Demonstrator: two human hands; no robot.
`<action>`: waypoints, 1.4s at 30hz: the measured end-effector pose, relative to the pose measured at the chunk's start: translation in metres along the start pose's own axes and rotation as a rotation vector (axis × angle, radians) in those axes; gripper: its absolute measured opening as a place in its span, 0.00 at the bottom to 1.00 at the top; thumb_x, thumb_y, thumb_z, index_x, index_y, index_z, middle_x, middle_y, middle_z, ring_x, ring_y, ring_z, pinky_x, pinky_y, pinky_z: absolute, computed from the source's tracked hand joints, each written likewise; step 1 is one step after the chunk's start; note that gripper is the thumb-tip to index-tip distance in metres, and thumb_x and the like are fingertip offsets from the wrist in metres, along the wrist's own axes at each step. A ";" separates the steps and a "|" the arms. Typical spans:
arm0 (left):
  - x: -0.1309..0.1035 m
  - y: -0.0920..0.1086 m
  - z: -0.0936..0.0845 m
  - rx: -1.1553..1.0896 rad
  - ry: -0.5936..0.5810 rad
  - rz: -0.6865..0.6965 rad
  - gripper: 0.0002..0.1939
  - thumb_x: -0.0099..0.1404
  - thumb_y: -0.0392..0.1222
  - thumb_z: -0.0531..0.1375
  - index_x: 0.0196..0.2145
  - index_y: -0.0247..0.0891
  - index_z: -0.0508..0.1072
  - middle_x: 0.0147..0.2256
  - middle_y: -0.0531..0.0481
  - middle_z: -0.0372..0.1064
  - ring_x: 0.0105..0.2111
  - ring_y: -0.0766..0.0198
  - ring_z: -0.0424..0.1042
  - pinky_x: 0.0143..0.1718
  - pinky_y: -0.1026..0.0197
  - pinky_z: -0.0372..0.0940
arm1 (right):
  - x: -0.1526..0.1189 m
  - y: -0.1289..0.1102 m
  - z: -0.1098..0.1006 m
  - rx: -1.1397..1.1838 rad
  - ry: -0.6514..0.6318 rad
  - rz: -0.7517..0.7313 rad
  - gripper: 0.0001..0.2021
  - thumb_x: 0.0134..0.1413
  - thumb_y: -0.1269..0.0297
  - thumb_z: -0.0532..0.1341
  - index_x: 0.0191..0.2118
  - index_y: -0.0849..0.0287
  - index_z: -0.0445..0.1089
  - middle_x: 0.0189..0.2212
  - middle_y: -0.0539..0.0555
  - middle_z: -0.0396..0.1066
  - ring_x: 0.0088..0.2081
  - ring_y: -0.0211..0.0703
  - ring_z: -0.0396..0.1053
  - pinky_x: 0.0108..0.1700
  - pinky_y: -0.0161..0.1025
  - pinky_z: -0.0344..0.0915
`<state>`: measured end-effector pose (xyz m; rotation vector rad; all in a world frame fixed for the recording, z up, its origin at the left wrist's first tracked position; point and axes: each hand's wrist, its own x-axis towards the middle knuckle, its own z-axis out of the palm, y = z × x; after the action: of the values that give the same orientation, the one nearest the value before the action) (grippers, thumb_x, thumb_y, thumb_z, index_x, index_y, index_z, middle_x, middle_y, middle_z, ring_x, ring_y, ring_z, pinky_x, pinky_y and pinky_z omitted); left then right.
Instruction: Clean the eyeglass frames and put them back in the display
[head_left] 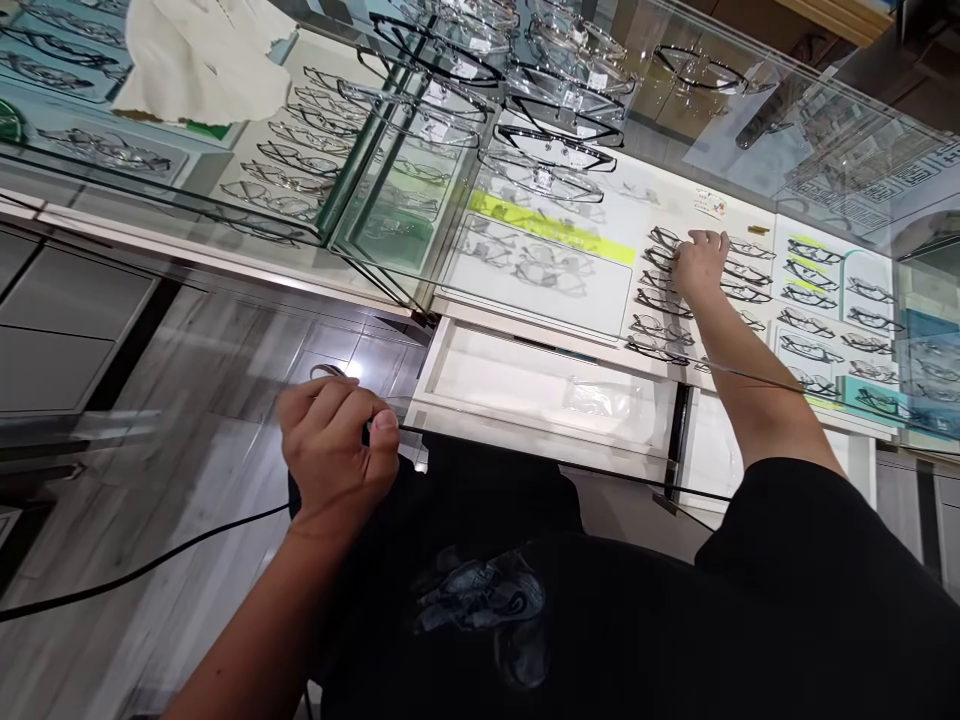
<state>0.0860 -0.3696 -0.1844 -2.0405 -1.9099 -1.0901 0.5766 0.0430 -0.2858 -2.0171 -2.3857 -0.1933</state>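
My right hand (pixel 701 265) reaches into the glass display case, over rows of eyeglasses laid on a white surface. Its fingers bend down at a dark-framed pair of eyeglasses (pixel 664 238) at the top of the left column; the fingertips are partly hidden. My left hand (pixel 334 440) is closed in a fist in front of my body, away from the case. A thin loop (pixel 328 371) shows above its knuckles and a small dark bit by the thumb, but what it holds is unclear.
Several eyeglasses (pixel 555 150) stand on the upper glass shelf. Below the case, an open white drawer (pixel 487 375) contains a clear plastic packet (pixel 600 397). A white cloth (pixel 199 65) lies on the left counter. A black cable (pixel 150 565) crosses the lower left. A glass edge runs past my right forearm.
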 end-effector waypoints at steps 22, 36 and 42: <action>0.000 0.001 0.000 0.003 0.001 -0.003 0.11 0.73 0.43 0.55 0.30 0.46 0.67 0.27 0.46 0.72 0.42 0.45 0.74 0.51 0.41 0.65 | 0.001 0.001 -0.009 0.009 -0.080 0.014 0.29 0.75 0.45 0.47 0.54 0.55 0.83 0.69 0.65 0.70 0.73 0.69 0.57 0.81 0.74 0.36; 0.000 0.002 0.000 0.005 0.003 -0.018 0.11 0.73 0.45 0.55 0.31 0.46 0.67 0.28 0.47 0.70 0.43 0.45 0.73 0.51 0.41 0.64 | 0.003 0.008 -0.006 0.034 -0.045 -0.008 0.27 0.77 0.50 0.47 0.57 0.59 0.80 0.72 0.66 0.68 0.72 0.70 0.57 0.77 0.71 0.43; -0.001 0.001 0.000 0.004 -0.008 -0.028 0.11 0.73 0.45 0.55 0.31 0.46 0.67 0.28 0.46 0.72 0.43 0.45 0.73 0.50 0.41 0.64 | 0.003 0.007 -0.006 0.054 -0.094 -0.038 0.28 0.77 0.58 0.44 0.60 0.59 0.79 0.70 0.64 0.72 0.73 0.69 0.57 0.79 0.68 0.39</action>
<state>0.0869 -0.3710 -0.1844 -2.0250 -1.9480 -1.0848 0.5827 0.0465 -0.2790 -2.0026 -2.4564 -0.0340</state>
